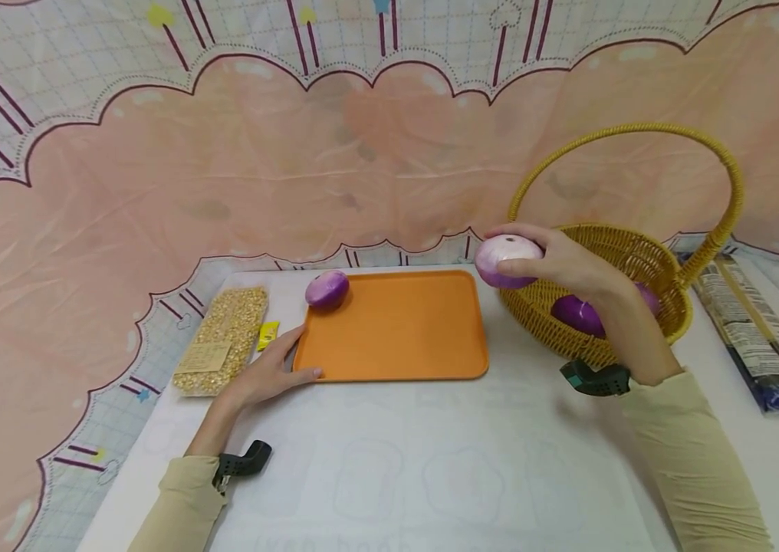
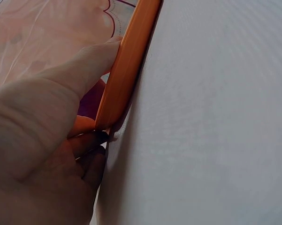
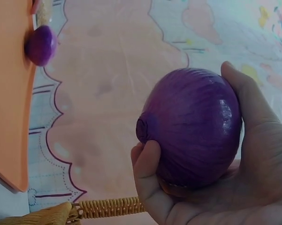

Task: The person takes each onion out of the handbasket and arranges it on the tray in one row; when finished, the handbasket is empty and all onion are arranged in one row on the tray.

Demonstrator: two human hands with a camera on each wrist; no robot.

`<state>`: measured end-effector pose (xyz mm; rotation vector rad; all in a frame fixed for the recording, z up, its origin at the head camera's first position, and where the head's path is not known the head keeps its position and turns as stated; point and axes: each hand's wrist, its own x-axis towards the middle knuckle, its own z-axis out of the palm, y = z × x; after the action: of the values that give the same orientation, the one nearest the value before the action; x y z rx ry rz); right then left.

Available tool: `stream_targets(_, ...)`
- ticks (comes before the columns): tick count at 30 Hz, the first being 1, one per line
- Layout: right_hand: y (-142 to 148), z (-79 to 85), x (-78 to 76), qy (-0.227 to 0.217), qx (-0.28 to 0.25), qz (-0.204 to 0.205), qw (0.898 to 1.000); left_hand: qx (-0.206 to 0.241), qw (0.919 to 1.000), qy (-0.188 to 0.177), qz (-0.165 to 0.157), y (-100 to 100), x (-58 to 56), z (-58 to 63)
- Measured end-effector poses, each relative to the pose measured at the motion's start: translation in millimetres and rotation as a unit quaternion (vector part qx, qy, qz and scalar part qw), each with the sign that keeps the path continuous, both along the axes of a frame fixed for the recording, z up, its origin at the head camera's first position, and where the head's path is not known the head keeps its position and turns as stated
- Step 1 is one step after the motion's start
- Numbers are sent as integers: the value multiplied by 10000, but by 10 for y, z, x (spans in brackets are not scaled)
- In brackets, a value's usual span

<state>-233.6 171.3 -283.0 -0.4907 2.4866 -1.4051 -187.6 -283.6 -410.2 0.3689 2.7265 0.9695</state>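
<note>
My right hand (image 1: pixel 558 257) holds a purple onion (image 3: pixel 197 126), thumb and fingers curled round it, at the left rim of a yellow wicker basket (image 1: pixel 534 314). In the right wrist view the onion's stem end points left. A second purple onion (image 1: pixel 327 290) lies in the back left corner of an orange tray (image 1: pixel 396 326). My left hand (image 1: pixel 268 372) grips the tray's front left corner, with the thumb along the front edge and the fingers at the left side. Inside the basket, something dark purple (image 1: pixel 577 314) is partly hidden behind my right wrist.
Left of the tray lies a clear bag of yellow kernels (image 1: pixel 224 337), with a small yellow packet (image 1: pixel 267 335) beside it. A long printed package (image 1: pixel 755 330) lies right of the basket. The basket's tall handle (image 1: pixel 645 129) arches above it. A patterned cloth (image 1: pixel 362 169) hangs behind.
</note>
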Motion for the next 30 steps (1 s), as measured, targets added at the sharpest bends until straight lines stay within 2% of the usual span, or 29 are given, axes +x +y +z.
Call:
stream_targets(7, -42, -65, -13, -63, 141, 143, 9998, -18, 10000, -34, -3, 0, 20, -14)
stream_targets(30, -114, -157, -98, -253, 122, 140, 9995, -21, 10000, -26, -53, -14, -20, 4)
